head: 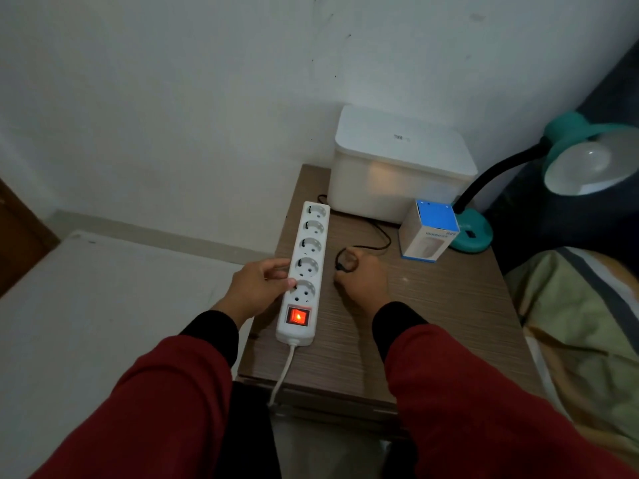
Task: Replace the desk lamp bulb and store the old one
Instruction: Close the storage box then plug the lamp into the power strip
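A teal desk lamp point(567, 140) with a black gooseneck stands at the table's back right, an unlit white bulb point(584, 167) in its shade. Its black cable point(377, 236) runs across the table to my right hand point(363, 281), which is closed around the black plug on the tabletop. My left hand point(259, 285) holds the left side of a white power strip point(304, 271), whose red switch glows. All the strip's sockets show nothing plugged in. A white and blue bulb box point(428, 233) stands by the lamp's base.
A white lidded container point(397, 160) sits at the back of the small wooden table point(432, 323), against the wall. A bed with a green and yellow blanket point(581, 323) lies to the right. The strip's white cord point(287, 368) hangs off the front edge.
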`<state>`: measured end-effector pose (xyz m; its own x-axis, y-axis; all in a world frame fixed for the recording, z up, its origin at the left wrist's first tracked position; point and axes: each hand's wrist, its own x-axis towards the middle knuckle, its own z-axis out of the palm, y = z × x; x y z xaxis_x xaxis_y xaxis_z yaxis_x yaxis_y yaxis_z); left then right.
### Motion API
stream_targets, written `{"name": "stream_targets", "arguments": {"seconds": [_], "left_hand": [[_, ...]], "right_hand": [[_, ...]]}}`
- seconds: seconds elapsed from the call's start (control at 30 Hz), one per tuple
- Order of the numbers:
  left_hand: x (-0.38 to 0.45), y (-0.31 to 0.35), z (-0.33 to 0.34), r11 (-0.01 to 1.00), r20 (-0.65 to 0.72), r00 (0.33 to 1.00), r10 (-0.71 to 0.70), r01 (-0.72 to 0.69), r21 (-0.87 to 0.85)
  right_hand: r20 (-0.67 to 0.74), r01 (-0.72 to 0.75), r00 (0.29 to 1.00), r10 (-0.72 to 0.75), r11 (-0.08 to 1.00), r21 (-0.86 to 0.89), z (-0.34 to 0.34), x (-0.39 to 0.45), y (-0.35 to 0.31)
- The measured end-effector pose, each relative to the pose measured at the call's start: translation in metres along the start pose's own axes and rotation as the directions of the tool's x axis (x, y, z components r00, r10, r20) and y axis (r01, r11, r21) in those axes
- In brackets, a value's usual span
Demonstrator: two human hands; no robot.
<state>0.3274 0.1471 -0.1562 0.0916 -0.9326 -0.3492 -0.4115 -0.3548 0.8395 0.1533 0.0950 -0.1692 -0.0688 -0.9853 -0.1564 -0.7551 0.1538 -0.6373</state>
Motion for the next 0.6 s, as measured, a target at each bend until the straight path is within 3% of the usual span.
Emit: {"name": "stream_targets", "arguments": {"seconds": [0.13,0.3,0.6], "left_hand": [[-0.003,-0.002,0.003,1.0,-0.024,0.999,0.024,-0.024,-0.005],[-0.006,0.0,0.007,0.999,-0.043,0.998,0.043,-0.043,0.001],[-0.007,-0.001,0.008,0.998,-0.056,0.997,0.056,-0.055,0.013]], "right_hand": [[0.039,-0.017,0.999,0.009,0.976,0.216,-0.01,0.0,-0.003],[0.053,0.069,0.993,-0.102,0.895,0.44,-0.028,-0.003,-0.018],[-0.095,0.259,0.966,-0.241,0.885,0.387,-0.009,-0.012,-0.042]]}}
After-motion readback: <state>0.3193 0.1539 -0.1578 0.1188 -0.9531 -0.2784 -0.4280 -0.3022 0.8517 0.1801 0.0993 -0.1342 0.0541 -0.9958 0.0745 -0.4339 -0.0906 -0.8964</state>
